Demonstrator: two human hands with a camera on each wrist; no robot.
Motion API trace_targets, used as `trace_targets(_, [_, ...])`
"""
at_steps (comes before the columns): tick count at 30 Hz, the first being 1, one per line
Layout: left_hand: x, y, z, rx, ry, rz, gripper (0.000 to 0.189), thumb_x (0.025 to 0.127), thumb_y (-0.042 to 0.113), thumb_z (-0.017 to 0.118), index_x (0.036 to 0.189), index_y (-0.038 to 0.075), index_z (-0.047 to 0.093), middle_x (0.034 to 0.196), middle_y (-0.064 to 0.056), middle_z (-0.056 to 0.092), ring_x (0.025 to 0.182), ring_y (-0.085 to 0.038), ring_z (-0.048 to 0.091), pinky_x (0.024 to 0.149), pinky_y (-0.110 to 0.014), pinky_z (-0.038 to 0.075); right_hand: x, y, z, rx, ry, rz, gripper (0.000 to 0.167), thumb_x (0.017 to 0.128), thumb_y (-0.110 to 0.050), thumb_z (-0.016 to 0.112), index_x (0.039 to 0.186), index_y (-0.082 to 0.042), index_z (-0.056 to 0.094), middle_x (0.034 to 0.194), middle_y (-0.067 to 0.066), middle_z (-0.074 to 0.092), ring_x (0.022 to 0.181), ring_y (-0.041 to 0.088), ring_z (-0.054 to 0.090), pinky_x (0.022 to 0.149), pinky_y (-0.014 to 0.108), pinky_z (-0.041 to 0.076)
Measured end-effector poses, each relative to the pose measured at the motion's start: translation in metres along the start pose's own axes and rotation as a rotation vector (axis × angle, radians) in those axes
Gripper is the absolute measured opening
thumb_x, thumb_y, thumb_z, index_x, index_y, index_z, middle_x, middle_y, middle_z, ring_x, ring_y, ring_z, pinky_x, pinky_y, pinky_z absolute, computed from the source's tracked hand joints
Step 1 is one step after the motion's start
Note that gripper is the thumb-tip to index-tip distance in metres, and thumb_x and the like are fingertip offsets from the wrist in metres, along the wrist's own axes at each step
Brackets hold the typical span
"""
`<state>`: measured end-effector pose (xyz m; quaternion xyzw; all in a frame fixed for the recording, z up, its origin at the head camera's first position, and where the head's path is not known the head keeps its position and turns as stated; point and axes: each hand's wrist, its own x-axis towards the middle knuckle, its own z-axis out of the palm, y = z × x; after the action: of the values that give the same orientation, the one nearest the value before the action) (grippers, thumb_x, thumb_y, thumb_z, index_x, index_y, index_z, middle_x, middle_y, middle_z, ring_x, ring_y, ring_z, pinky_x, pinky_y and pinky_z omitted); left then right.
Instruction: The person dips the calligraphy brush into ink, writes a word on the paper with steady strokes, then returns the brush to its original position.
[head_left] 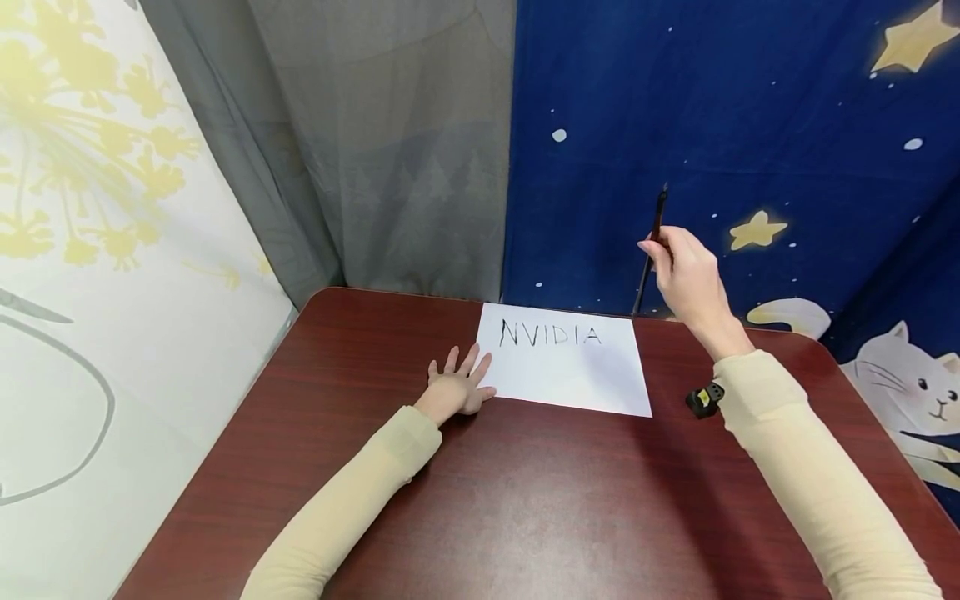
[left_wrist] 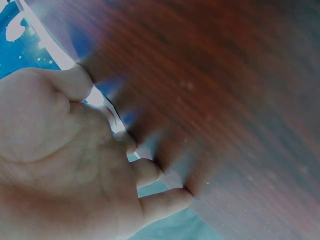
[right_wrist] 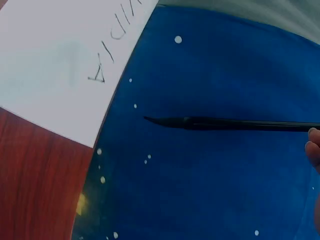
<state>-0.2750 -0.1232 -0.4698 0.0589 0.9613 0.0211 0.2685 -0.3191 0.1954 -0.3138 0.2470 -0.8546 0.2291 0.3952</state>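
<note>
A white paper sheet lies at the far edge of the table, with "NVIDIA" lettered in thin black strokes along its top. My left hand is spread at the sheet's left edge, thumb and fingertips pressing down. From the left wrist view, the palm arches over the wood with the fingertips touching it. High at the right, my right hand pinches a dark, slim paintbrush by its handle. The brush's pointed black tip hangs downward near the sheet's far right corner, apart from the paper.
A reddish-brown wooden table carries the sheet. Behind it hang a grey curtain and a blue curtain with stars. A small black device sits by the right cuff. A white patterned wall hanging borders the left side.
</note>
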Motion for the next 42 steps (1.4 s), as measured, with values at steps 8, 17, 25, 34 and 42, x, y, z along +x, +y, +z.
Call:
trace_targets(8, [0.0,0.0,0.0,-0.009,0.003,0.008,0.064,0.093,0.059,0.026,0.143,0.042,-0.01,0.149,0.013,-0.023,0.138,-0.025,-0.019,0.108,-0.057,-0.003,0.004,0.011,-0.017,-0.045,-0.046,0.036,0.027,0.093,-0.023,0.053,0.097,0.003,0.057,0.085,0.016,0.058,0.069,0.026,0.049,0.064,0.041,0.046])
trace_targets(17, [-0.002,0.0,-0.002,-0.012,0.007,0.008,0.065,0.093,0.058,0.027,0.143,0.041,-0.011,0.149,0.013,-0.023,0.138,-0.024,-0.021,0.108,-0.058,-0.003,0.011,0.023,-0.036,-0.084,-0.037,-0.005,0.026,0.092,-0.021,0.055,0.095,0.005,0.057,0.083,0.019,0.058,0.07,0.03,0.052,0.066,0.045,0.046])
trace_targets(25, [-0.02,0.005,-0.008,-0.022,0.027,0.019,0.063,0.095,0.053,0.028,0.147,0.035,-0.004,0.153,0.009,-0.015,0.14,-0.025,-0.013,0.108,-0.057,-0.001,0.011,0.03,-0.058,-0.143,-0.095,0.038,0.026,0.094,-0.022,0.052,0.096,0.003,0.056,0.079,0.017,0.054,0.067,0.029,0.048,0.062,0.043,0.041])
trace_targets(34, [-0.035,0.008,-0.017,-0.012,0.042,0.029,0.062,0.096,0.051,0.027,0.148,0.033,-0.001,0.154,0.007,-0.012,0.141,-0.025,-0.011,0.109,-0.055,0.002,0.009,0.042,-0.082,-0.203,-0.163,0.074,0.025,0.095,-0.021,0.05,0.095,0.003,0.057,0.079,0.016,0.054,0.066,0.026,0.044,0.06,0.039,0.036])
trace_targets(42, [-0.006,0.0,-0.002,-0.001,0.027,0.025,0.064,0.094,0.057,0.024,0.145,0.038,-0.009,0.15,0.012,-0.022,0.138,-0.023,-0.019,0.109,-0.056,-0.002,0.007,0.053,-0.097,-0.24,-0.255,0.126,0.023,0.095,-0.018,0.05,0.097,0.004,0.058,0.084,0.021,0.057,0.069,0.031,0.049,0.061,0.046,0.039])
